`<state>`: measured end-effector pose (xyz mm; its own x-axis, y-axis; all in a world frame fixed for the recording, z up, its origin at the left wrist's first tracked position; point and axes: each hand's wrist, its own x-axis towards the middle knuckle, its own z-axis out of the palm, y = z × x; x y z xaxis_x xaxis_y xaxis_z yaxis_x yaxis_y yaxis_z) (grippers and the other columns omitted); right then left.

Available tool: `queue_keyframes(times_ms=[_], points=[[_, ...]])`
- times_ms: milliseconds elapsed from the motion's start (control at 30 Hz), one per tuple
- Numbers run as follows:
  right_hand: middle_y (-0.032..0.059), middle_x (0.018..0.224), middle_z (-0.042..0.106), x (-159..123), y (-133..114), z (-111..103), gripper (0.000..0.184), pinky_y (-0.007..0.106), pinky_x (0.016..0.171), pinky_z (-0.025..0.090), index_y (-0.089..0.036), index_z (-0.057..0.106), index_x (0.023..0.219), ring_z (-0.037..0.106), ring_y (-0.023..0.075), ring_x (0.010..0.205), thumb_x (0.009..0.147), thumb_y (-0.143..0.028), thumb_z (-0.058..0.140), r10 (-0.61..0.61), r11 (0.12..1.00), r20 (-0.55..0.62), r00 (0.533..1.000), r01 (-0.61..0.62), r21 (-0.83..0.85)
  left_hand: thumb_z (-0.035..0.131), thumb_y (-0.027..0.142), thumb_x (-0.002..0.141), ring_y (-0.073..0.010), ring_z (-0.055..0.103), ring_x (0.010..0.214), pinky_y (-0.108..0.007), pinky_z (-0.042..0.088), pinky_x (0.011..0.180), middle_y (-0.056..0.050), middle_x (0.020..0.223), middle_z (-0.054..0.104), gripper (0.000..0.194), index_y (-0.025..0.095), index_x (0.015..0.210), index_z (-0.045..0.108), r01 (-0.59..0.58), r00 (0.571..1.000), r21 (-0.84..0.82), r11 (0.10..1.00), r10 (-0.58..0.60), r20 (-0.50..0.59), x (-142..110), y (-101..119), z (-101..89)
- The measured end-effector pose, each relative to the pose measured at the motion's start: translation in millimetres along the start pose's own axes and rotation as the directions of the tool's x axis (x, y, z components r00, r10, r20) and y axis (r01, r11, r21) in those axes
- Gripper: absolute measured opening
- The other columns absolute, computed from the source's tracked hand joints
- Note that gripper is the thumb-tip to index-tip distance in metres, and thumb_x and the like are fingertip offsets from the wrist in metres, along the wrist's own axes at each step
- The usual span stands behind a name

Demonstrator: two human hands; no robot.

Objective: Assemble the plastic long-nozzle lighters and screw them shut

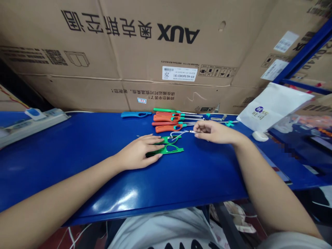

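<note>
My left hand (138,152) lies palm down with its fingers stretched out over two green plastic lighter casing halves (173,149), side by side on the blue table. Their looped ends stick out past my fingertips, and the rest is hidden under the hand. In a pinch, my right hand (218,132) holds a thin metal piece (191,131) trailing white wires (178,133). Those wires reach left to the upper green half. Just behind my hands lie several orange and red long-necked lighters (166,118), plus a green one (166,110).
A blue lighter casing (135,114) lies near the back edge. Behind the table stands a large cardboard sheet (145,52). A white power strip (44,119) is at the left. On the right are a white paper bag (272,103), a white earbud case (260,136) and small teal parts (229,123).
</note>
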<state>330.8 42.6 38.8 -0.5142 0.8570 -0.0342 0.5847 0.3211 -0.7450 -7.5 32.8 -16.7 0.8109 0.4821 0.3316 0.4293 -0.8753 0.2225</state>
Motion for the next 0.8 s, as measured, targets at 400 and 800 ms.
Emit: queue_keyframes(times_ms=[400, 800], points=[[-0.0012, 0.078, 0.057, 3, -10, 49, 0.033, 0.025, 0.066, 0.04, -0.018, 0.059, 0.088, 0.05, 0.0122, 0.069, 0.096, -0.05, 0.057, -0.112, 0.993, -0.015, 0.994, 0.113, 0.018, 0.068, 0.019, 0.093, -0.0189, 0.069, 0.087, -0.03, 0.057, 0.079, -0.006, 0.093, 0.077, 0.018, 0.015, 0.11, 0.071, -0.023, 0.933, -0.146, 0.989, -0.031, -0.358, 0, 8, 8.9], [0.0012, 0.076, 0.066, 2, -5, 47, 0.04, 0.026, 0.072, 0.04, -0.018, 0.065, 0.087, 0.058, 0.0133, 0.069, 0.106, -0.04, 0.038, -0.199, 0.936, 0.09, 0.976, 0.217, -0.277, 0.065, 0.024, 0.097, -0.0153, 0.071, 0.087, -0.025, 0.055, 0.081, -0.006, 0.099, 0.077, 0.017, 0.016, 0.111, 0.072, 0.024, 0.929, -0.167, 0.986, -0.083, -0.359, 1, 8, 11.1]])
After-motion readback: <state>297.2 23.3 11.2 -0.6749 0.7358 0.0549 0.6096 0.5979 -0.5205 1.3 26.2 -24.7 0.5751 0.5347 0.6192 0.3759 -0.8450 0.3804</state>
